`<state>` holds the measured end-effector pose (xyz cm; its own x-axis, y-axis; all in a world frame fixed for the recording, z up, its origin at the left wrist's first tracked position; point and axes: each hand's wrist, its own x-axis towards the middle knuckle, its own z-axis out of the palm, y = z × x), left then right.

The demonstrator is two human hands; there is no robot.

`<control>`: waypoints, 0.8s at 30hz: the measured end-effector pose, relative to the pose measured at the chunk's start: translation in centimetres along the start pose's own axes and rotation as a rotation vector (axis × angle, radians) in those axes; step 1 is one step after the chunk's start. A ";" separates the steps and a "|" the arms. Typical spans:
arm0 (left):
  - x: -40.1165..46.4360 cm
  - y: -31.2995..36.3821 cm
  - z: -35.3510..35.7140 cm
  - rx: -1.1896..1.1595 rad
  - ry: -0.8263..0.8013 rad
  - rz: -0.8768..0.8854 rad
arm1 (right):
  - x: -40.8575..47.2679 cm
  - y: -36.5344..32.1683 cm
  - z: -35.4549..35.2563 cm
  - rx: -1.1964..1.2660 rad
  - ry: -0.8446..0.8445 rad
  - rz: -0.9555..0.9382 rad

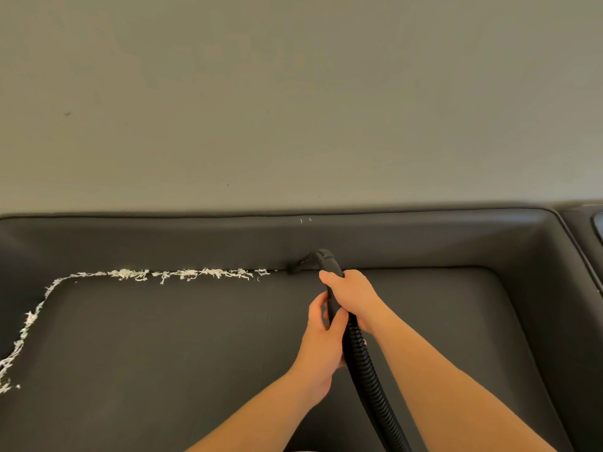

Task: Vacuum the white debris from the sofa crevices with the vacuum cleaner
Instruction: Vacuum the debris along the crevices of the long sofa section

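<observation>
A dark leather sofa (163, 353) fills the lower half of the view. White shredded debris (182, 274) lies along the back crevice from the middle leftwards, then curves down the left crevice (23, 337). The black vacuum nozzle (301, 265) sits in the back crevice just right of the debris line's end. My right hand (352, 295) grips the black wand behind the nozzle. Lower down, my left hand (321, 337) holds the same wand where the ribbed hose (368, 376) begins. The crevice to the right of the nozzle shows no debris.
A plain grey-beige wall (293, 93) rises behind the sofa back. Two tiny white flecks (305, 220) sit on the top of the backrest. The right armrest (580, 256) runs down the right edge, with a dark object partly seen at the far right.
</observation>
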<state>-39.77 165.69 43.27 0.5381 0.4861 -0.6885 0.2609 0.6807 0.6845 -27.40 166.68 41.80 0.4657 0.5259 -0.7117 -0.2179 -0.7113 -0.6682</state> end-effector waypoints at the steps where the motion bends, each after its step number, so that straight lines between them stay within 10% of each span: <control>1: 0.0 0.0 -0.1 0.003 -0.005 -0.005 | 0.1 0.1 0.1 -0.005 0.006 0.000; 24: -0.2 -0.1 -1.6 -0.008 0.060 -0.036 | 0.9 0.4 2.6 -0.015 -0.044 -0.010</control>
<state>-41.25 166.37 42.94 0.4795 0.4929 -0.7260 0.2730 0.7025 0.6572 -29.31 168.04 40.34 0.4293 0.5531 -0.7140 -0.2005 -0.7124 -0.6725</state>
